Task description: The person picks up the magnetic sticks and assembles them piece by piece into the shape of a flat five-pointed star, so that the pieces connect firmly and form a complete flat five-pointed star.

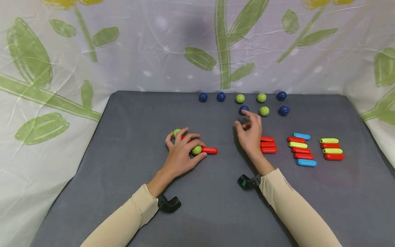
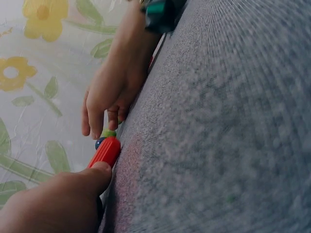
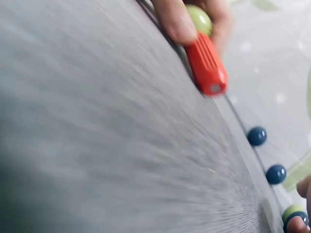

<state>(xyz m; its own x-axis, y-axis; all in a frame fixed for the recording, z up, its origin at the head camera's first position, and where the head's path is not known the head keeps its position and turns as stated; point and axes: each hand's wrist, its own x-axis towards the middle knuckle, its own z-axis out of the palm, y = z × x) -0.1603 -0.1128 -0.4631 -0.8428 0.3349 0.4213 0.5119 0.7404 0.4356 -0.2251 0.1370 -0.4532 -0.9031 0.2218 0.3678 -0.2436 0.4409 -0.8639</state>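
My left hand [image 1: 182,156] is spread over a small build of green balls and red rods on the dark table. Its thumb and fingers hold a green ball [image 1: 196,150] there, with a red rod [image 1: 210,150] sticking out to the right. Another green ball [image 1: 177,132] shows beyond the fingers. In the right wrist view, thumb and fingers lie on either side of the green ball [image 3: 199,20] and the rod [image 3: 208,65]. My right hand [image 1: 251,133] reaches to a blue ball [image 1: 243,109], its index fingertip in front of it and the thumb apart.
Blue balls [image 1: 220,96] and green balls [image 1: 264,111] stand loose along the far edge. Right of the right hand lie red rods [image 1: 268,144], then a column of mixed rods [image 1: 300,150] and another of yellow and red rods [image 1: 333,151]. A flowered sheet [image 1: 139,51] hangs behind the table.
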